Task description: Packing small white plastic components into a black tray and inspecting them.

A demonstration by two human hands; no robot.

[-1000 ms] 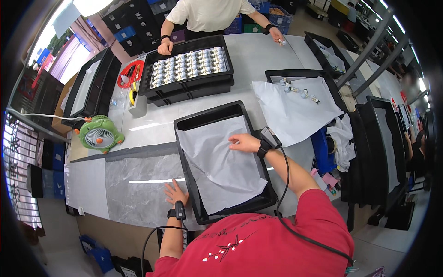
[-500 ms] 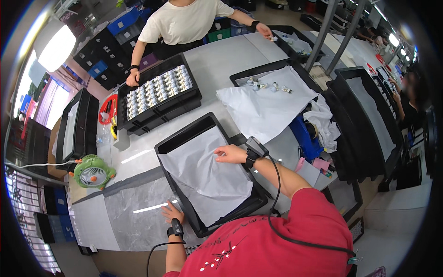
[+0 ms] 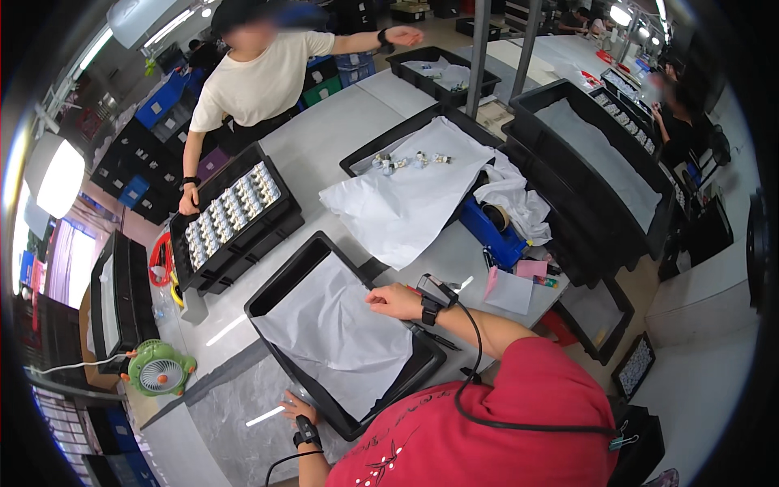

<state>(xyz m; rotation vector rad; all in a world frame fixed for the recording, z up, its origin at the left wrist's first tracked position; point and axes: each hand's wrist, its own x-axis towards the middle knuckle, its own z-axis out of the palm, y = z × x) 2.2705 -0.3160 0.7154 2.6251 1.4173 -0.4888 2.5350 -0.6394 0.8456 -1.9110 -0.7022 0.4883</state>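
A black tray (image 3: 264, 311) lies before me, lined with a wrinkled white sheet (image 3: 341, 325). My right hand (image 3: 395, 301) is over its right rim, at the edge of the sheet, fingers loosely bent and apart. Nothing shows in it, though the undersides of its fingers are hidden. Beside the tray's near left side, my left hand (image 3: 299, 408) is open, fingers spread, close to the rim and the table. Each wrist carries a strapped black device with a cable.
Across the table a person (image 3: 268, 77) grips a black tray (image 3: 251, 235) of white parts in rows. Behind my tray, a white sheet (image 3: 389, 203) with several small parts covers another tray. Stacked black trays (image 3: 592, 187) stand right; a green fan (image 3: 160, 369) sits left.
My right hand has moved from over the sheet to the tray's right rim. The other person's reaching hand has left the far tray. The whole view has shifted; my left hand stays beside the tray.
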